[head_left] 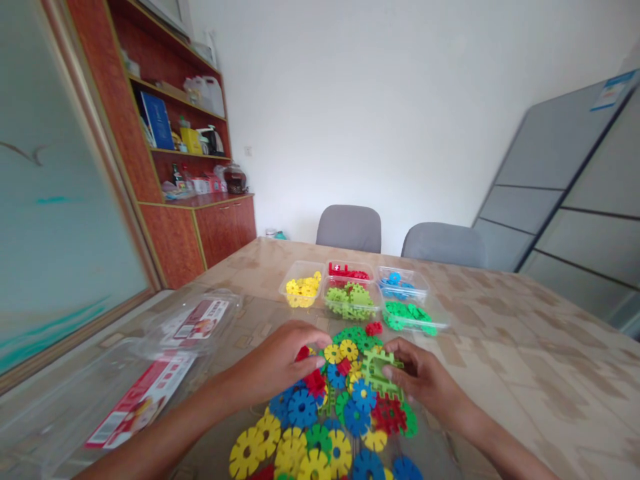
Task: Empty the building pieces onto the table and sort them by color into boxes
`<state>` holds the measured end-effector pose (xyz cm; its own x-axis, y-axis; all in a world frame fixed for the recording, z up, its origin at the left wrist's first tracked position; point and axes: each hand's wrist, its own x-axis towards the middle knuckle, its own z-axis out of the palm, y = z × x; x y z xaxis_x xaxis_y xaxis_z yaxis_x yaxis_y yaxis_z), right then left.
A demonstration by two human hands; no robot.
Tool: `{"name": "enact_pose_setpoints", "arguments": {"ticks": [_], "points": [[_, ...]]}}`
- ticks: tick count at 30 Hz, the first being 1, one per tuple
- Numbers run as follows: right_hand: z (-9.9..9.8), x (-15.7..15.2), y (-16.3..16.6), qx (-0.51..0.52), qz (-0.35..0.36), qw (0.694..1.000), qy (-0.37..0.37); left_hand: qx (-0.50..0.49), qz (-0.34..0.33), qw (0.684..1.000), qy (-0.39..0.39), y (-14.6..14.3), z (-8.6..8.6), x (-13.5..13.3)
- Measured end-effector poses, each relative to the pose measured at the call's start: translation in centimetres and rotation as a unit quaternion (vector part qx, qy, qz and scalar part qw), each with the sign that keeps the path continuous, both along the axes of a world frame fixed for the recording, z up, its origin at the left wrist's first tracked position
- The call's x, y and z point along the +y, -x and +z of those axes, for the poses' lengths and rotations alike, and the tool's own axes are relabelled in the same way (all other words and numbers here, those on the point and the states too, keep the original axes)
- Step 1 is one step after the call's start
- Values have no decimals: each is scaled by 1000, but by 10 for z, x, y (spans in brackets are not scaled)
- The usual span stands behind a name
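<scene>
My right hand grips a light green notched frame piece between thumb and fingers, over the right side of a loose pile of plastic pieces. My left hand hovers at the pile's left side, thumb and fingers apart. Red pieces lie just beneath its thumb; I cannot tell whether it touches them. The pile mixes yellow notched discs, blue notched discs, green notched discs and a red toothed piece.
Behind the pile stand clear tubs holding yellow discs, light green pieces, red pieces, blue pieces and green discs. Clear labelled lids lie on the left. Two grey chairs stand behind the table.
</scene>
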<state>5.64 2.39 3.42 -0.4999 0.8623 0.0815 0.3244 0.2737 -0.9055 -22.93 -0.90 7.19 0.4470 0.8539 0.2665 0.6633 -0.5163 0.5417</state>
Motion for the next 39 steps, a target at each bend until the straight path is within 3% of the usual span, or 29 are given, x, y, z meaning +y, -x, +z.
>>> {"name": "enact_pose_setpoints", "arguments": {"ticks": [7, 11, 16, 20, 24, 32, 39], "points": [[13, 38, -7, -26, -73, 991, -106, 1, 4, 1000, 4, 1, 4, 5], [33, 71, -2, -146, -130, 952, -238, 9, 13, 1000, 9, 2, 5, 6], [51, 112, 33, -224, -159, 913, -302, 0, 8, 1000, 1, 6, 0, 7], [49, 129, 70, -301, -130, 889, -320, 4, 15, 1000, -3, 11, -4, 11], [41, 126, 91, -367, -90, 870, -318, 2, 23, 1000, -6, 16, -7, 14], [48, 125, 95, -441, -84, 832, -328, 15, 18, 1000, 18, 12, -5, 13], [46, 122, 97, -432, -57, 838, -328, 14, 21, 999, 20, 11, -3, 13]]}}
